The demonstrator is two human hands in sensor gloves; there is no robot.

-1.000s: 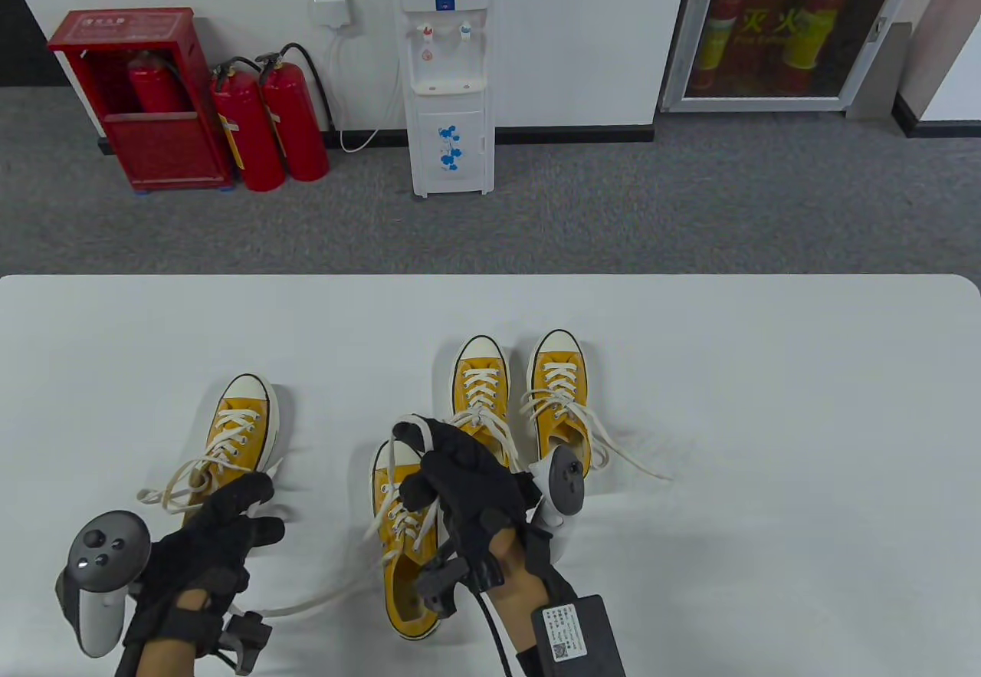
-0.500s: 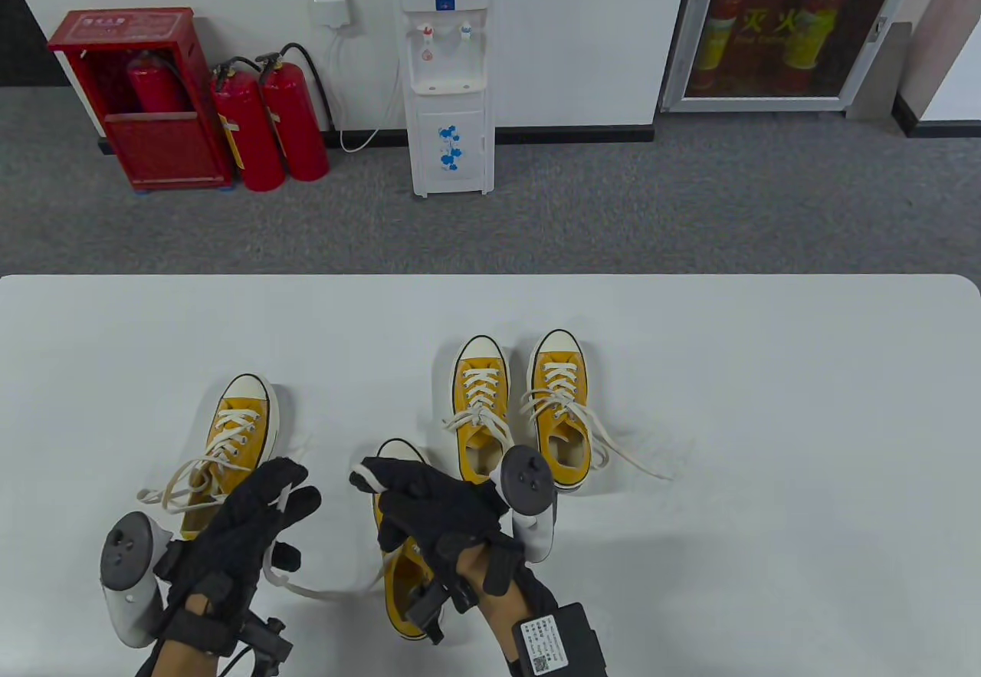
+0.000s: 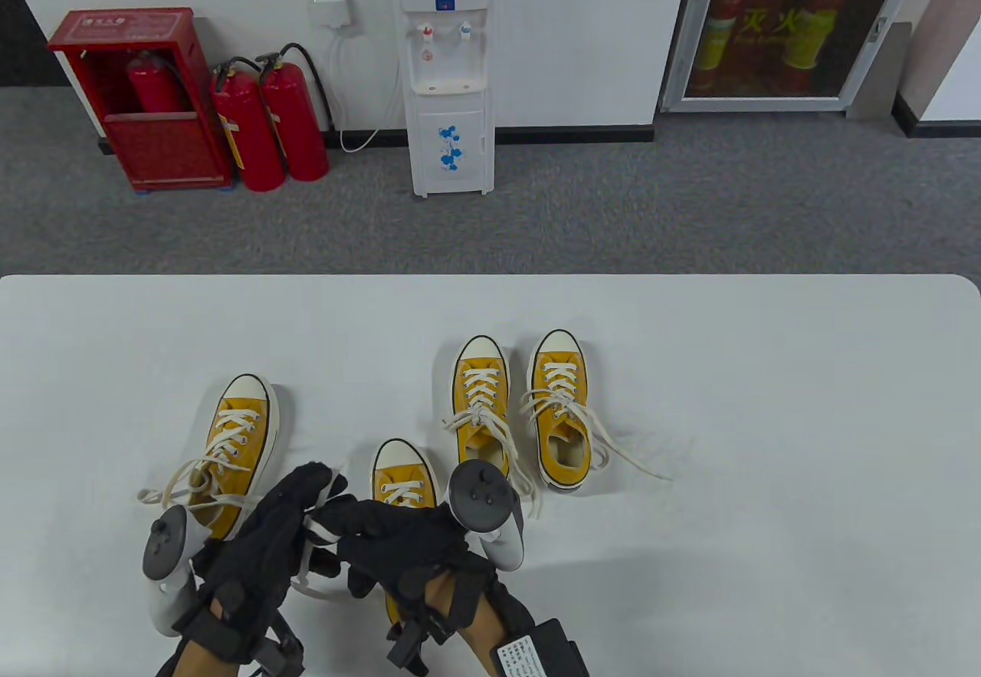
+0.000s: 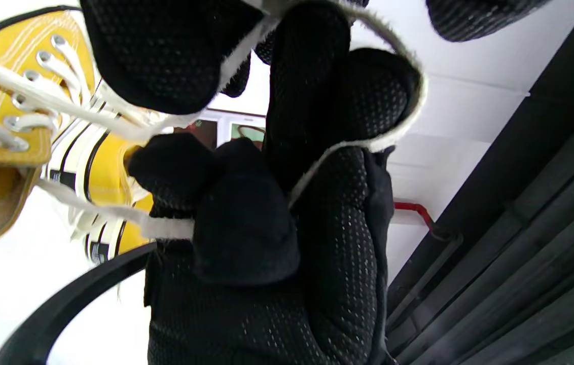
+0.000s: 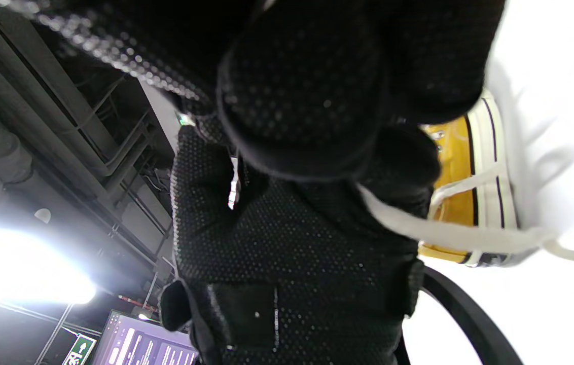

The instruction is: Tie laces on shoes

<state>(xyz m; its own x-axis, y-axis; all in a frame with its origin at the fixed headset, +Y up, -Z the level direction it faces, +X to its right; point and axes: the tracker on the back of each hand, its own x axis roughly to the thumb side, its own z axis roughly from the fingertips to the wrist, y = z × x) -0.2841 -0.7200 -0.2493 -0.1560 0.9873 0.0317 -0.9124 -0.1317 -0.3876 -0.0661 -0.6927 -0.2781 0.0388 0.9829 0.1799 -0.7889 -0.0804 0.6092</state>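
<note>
Shoes, four yellow canvas ones with cream toe caps and white laces, stand on the white table point(image 3: 766, 370) in the lower half of the table view. The near shoe point(image 3: 401, 478) lies at bottom centre, half hidden under the hands. Its lace point(image 4: 398, 126) loops around the left hand's point(image 3: 268, 539) curled fingers point(image 4: 317, 91), which hold it. The right hand point(image 3: 406, 547) touches the left and pinches a flat strand point(image 5: 449, 233). Loose laces trail from the pair point(image 3: 521, 409) above and the shoe at left point(image 3: 234, 439).
</note>
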